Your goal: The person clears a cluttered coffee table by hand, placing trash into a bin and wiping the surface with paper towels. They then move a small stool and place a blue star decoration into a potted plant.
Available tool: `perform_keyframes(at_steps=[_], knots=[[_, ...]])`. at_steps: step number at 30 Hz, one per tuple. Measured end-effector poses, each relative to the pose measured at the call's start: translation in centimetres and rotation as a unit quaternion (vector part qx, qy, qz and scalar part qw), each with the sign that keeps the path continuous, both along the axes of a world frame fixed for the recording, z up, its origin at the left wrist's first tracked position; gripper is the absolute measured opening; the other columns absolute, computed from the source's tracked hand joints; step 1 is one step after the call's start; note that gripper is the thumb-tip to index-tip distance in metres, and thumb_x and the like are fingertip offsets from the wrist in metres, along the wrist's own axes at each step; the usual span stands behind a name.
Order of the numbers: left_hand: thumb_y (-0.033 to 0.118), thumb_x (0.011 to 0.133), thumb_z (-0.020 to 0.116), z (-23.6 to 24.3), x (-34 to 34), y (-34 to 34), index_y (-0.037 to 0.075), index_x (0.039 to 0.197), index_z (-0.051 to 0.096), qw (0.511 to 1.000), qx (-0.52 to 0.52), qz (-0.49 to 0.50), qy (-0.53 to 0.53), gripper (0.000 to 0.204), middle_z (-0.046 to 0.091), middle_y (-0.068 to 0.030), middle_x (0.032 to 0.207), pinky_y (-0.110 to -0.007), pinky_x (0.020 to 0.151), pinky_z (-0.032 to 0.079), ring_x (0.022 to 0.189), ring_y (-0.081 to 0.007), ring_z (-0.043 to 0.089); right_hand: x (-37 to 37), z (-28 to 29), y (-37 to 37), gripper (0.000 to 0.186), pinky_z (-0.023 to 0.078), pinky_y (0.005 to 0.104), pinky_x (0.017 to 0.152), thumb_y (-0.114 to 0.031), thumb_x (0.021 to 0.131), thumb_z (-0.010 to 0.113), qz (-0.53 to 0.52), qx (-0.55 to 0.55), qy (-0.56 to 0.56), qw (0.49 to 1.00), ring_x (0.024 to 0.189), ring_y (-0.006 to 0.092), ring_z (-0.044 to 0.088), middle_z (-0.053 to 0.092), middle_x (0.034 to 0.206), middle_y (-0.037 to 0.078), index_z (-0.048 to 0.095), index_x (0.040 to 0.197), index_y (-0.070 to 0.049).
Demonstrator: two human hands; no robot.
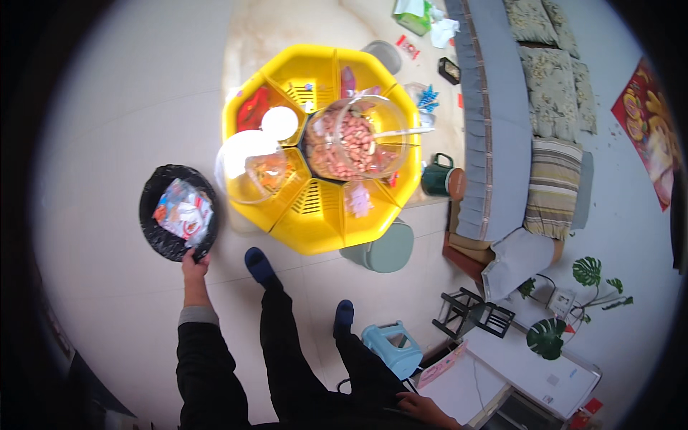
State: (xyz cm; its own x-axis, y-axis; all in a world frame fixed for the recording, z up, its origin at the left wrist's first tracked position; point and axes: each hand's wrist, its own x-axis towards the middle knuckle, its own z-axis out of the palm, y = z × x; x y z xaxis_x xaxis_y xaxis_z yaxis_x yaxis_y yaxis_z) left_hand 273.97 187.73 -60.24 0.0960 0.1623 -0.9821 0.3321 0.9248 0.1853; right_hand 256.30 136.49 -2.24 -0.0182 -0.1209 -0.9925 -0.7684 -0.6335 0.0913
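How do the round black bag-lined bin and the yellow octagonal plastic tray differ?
Shape: the round black bag-lined bin has a single opening; the yellow octagonal plastic tray is split into compartments.
Size in view: the bin looks much smaller than the tray.
Handling: the left hand grips the bin's edge; no hand touches the tray.
Shared: both are open-topped and hold things.

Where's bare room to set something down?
Floor is bare left of the black bin the left hand grips, and between the blue slippers. The table is bare beyond the yellow tray, left of the tissue pack. Crowded: the tray's filled centre and the table's edge by the sofa, near the green mug.
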Motion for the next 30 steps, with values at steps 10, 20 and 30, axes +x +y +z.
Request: perform_keyframes(at_steps=[10, 20, 30], knots=[[0.011, 0.062, 0.056, 15.5, -7.0, -3.7, 0.013, 0.086, 0.054, 0.989, 0.064, -0.056, 0.120, 0.025, 0.054, -0.0042, 0.081, -0.043, 0.057, 0.049, 0.071, -0.0261, 0.056, -2.7, -1.4, -7.1, 0.039, 0.049, 0.0281, 0.085, -0.025, 0.095, 0.057, -0.027, 0.102, -0.181, 0.978, 0.096, 0.0168, 0.065, 0.067, 0.105, 0.010, 0.053, 0.129, -0.006], [0.007, 0.063, 0.053, 39.4, -20.9, -24.0, 0.003, 0.113, 0.055, 0.983, 0.181, 0.010, 0.030, 0.051, 0.060, -0.0148, 0.108, -0.059, 0.083, 0.051, 0.097, -0.0397, 0.061, -6.4, -0.6, -35.6, 0.025, 0.052, 0.0274, 0.077, -0.012, 0.095, 0.053, -0.104, 0.108, -0.429, 0.891, 0.082, 0.0163, 0.067, 0.069, 0.093, 0.012, 0.061, 0.115, 0.000], [0.002, 0.063, 0.050, 46.1, -30.3, -43.7, 0.000, 0.120, 0.050, 0.992, 0.102, 0.069, -0.002, 0.057, 0.057, -0.0212, 0.114, -0.066, 0.082, 0.050, 0.100, -0.0459, 0.060, 3.7, 7.5, -57.8, 0.022, 0.052, 0.0305, 0.068, -0.008, 0.093, 0.052, 0.019, 0.024, -0.655, 0.755, 0.073, 0.0208, 0.067, 0.068, 0.085, 0.015, 0.062, 0.110, 0.002]])
